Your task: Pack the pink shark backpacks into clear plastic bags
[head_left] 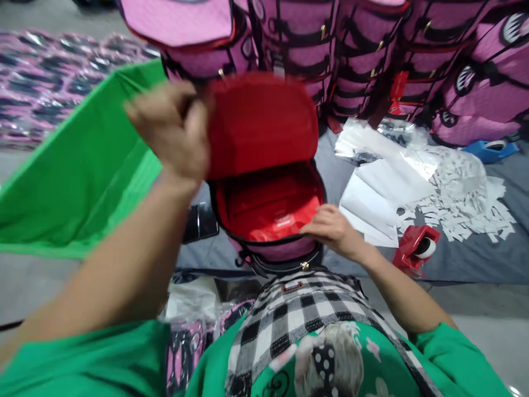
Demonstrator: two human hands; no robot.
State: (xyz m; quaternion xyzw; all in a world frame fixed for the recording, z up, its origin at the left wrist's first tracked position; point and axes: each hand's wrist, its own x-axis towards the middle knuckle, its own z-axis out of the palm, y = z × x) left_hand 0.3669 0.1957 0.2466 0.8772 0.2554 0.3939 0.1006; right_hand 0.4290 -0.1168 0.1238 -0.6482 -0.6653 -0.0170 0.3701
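The open backpack point(273, 248) lies on the grey-covered counter point(318, 262), right in front of the person, its mouth facing up. Its red-lined flap point(264, 127) stands raised at the far side, and the red lining point(268, 204) shows inside, with 1 small pale label point(283, 222) near the front.

The right hand point(330, 227) is at the near right part of the rim, its grip narrow, thumb and fingers closed on the edge. The left hand point(176, 129) is up beside the left edge of the flap, fingers curled; motion blur hides its grip, so I cannot tell whether it holds the flap.

Left of the backpack, 1 dark flat item point(200, 223) lies on the counter, near the green bin point(82, 176). To the right are white paper sheets point(372, 198), a heap of white strips point(467, 193) and 1 red tape dispenser point(416, 249); 1 blue dispenser point(490, 150) sits farther back. Stacked pink bags point(355, 55) stand behind the backpack, and plastic-wrapped pink items point(49, 82) spread out at the far left.
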